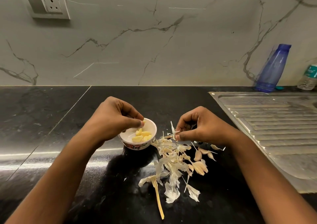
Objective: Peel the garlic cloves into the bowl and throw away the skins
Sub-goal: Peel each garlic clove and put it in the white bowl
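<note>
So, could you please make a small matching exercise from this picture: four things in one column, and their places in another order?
Things:
1. peeled cloves
2. skins
3. blue bottle
4. wall socket

Places:
A. upper left, on the marble wall
B. inside the small bowl
C. behind the steel draining board, by the wall
D. loose on the black counter, right of the bowl

Pairs: 1-B, 2-D, 3-C, 4-A

two bare forearms, left hand [114, 116] and right hand [204, 125] (no sleeves, rings)
</note>
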